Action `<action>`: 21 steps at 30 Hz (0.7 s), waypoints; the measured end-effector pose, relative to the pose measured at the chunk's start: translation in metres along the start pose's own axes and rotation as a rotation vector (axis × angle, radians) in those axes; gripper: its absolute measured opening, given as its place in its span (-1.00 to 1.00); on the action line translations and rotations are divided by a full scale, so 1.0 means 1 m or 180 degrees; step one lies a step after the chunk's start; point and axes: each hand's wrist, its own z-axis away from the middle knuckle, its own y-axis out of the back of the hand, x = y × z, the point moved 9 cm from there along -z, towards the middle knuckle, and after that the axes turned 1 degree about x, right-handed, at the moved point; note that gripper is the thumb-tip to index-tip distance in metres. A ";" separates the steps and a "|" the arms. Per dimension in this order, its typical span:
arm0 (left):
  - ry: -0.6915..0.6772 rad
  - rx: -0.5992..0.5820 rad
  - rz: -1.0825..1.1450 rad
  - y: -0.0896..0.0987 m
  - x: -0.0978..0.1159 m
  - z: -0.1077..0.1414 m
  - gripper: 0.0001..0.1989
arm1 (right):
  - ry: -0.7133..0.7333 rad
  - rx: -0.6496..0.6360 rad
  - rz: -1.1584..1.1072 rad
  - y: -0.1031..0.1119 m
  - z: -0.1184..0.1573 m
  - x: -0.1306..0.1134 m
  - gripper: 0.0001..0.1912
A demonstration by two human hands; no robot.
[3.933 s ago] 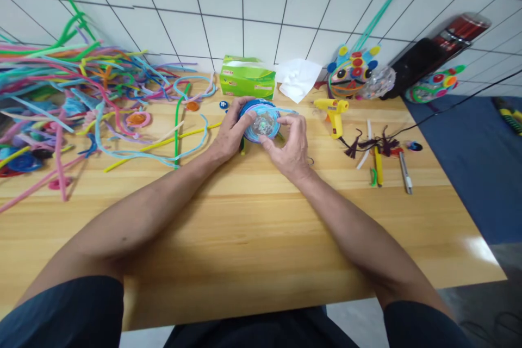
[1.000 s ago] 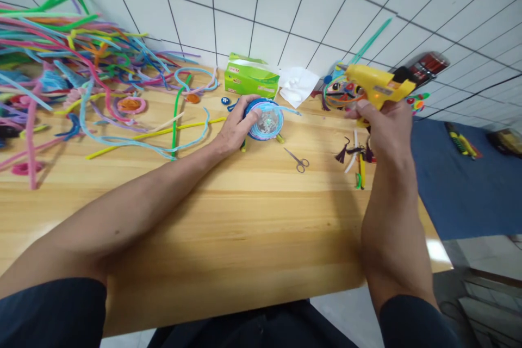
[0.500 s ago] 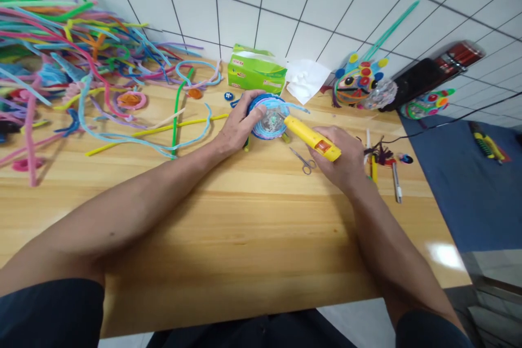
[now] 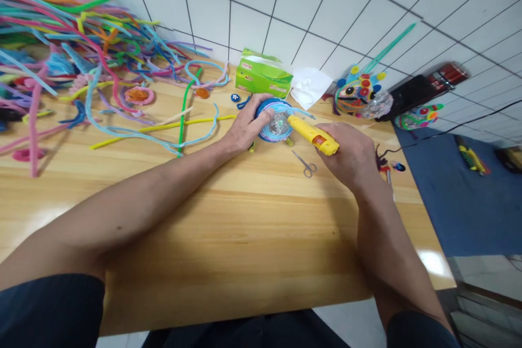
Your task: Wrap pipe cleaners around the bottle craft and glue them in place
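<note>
My left hand (image 4: 253, 119) is closed around the left side of a round piece (image 4: 279, 125) wrapped in blue and lilac pipe cleaners, its thumb lying over the rim. Clear, crinkled plastic shows at the middle of this piece, and a loose light blue end sticks out to the right. In my right hand (image 4: 346, 152) is a yellow glue gun (image 4: 313, 135), its front pointing at the right part of the wrapped piece. The nozzle tip is hard to make out, so contact cannot be told. Small scissors (image 4: 306, 166) lie on the table just below the gun.
A heap of coloured pipe cleaners (image 4: 81, 38) covers the table's far left. Along the wall stand a green tissue pack (image 4: 263, 77), a white paper (image 4: 310, 87), a decorated bottle (image 4: 356, 92) and a black flask (image 4: 411, 92). A black cable (image 4: 457, 129) runs in from the right.
The camera view has shifted slightly. The glue gun's nozzle, visible before over the wrapped piece, is now harder to see. Both hands keep their holds.
</note>
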 end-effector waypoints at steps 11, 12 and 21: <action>0.0018 -0.0020 -0.0048 0.001 0.007 0.003 -0.42 | 0.0063 -0.0237 0.0134 0.006 -0.012 -0.003 -0.70; 0.0014 -0.0021 -0.0041 0.001 0.005 0.002 -0.42 | 0.0085 -0.0235 0.0095 0.006 -0.011 -0.003 -0.71; -0.0048 0.0015 -0.0046 0.004 -0.004 0.001 -0.36 | 0.0013 -0.0203 -0.0266 0.000 -0.011 0.002 -0.75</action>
